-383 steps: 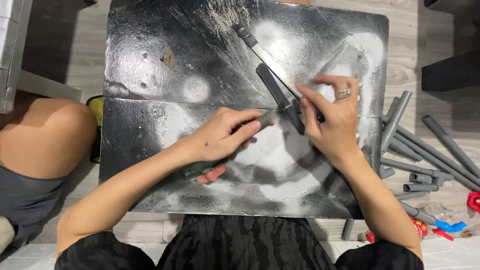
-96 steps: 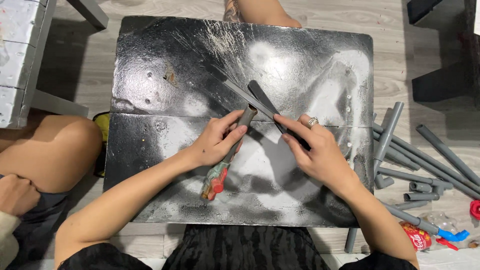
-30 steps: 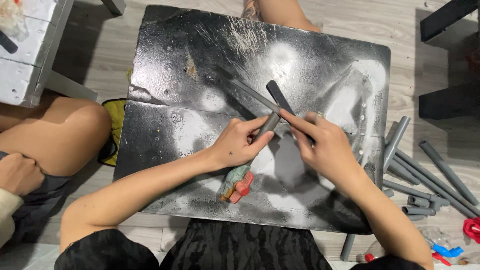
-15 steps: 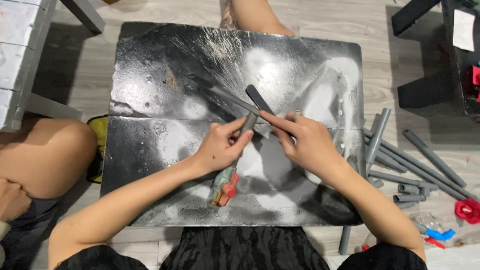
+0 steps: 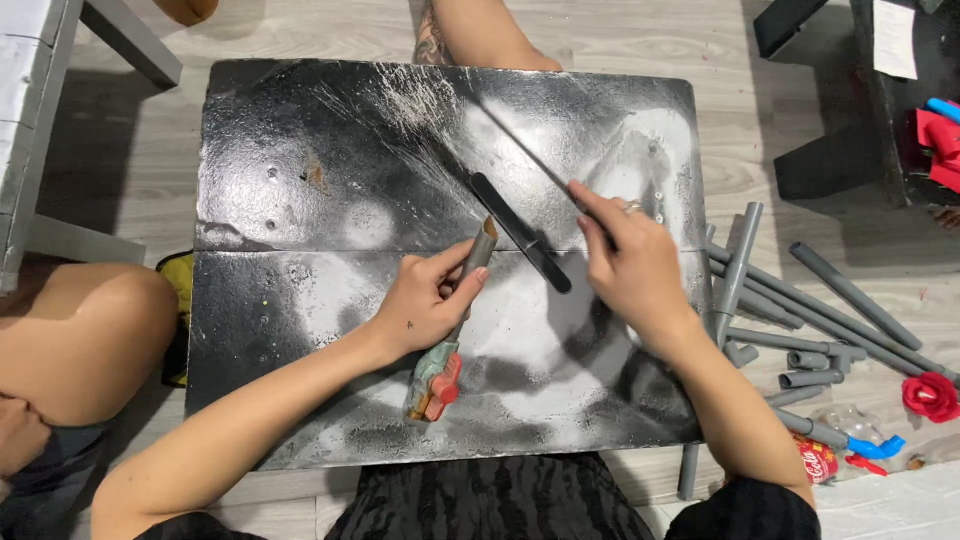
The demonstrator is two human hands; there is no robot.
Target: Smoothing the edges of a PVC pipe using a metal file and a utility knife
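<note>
A short grey pipe piece (image 5: 478, 252), a dull plastic tube with its open end uppermost, sits near the middle of the black board (image 5: 300, 300), tilted up and to the right. The left hand (image 5: 425, 300) is clenched round it, thumb and fingers wrapped about the tube. Just below that hand, a small object with green and red parts (image 5: 436, 380) pokes out along the same slant and lies against the board; whether it joins the pipe I cannot tell.

Just right of the pipe's open end lies a long, flat, dark blade-like strip (image 5: 520, 232), slanting down to the right across the board. The right hand (image 5: 630, 265) lies just right of it, fingers stretched toward its upper stretch, a ring on one finger; whether it grips anything there I cannot tell.

The board itself is glossy black, scuffed and dusted with pale, powdery patches, with a seam running across its middle. It rests on a pale wood-plank floor (image 5: 620, 40). Off its right edge lies a loose scatter of grey pipes (image 5: 800, 310), long and short, and beyond them a red rose-shaped thing (image 5: 930, 395). Off its left edge is another person's bare knee (image 5: 90, 340).
</note>
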